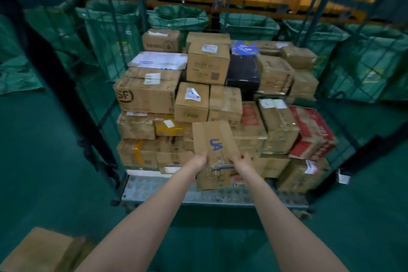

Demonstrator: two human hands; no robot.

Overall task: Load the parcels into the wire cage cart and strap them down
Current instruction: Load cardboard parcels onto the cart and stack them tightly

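The big wire cage cart [141, 185] stands just past both hands, full of stacked parcels [150, 95]. A brown box [212, 139] is between the hands. The left hand [199, 158] and the right hand [241, 161] grip its near edge, one on each side.

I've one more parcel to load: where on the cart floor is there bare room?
The grey studded metal deck is bare along its front edge, widest between the dark corner post and the blue-lettered brown cardboard box that the left hand and right hand grip. Behind, stacked parcels crowd it.
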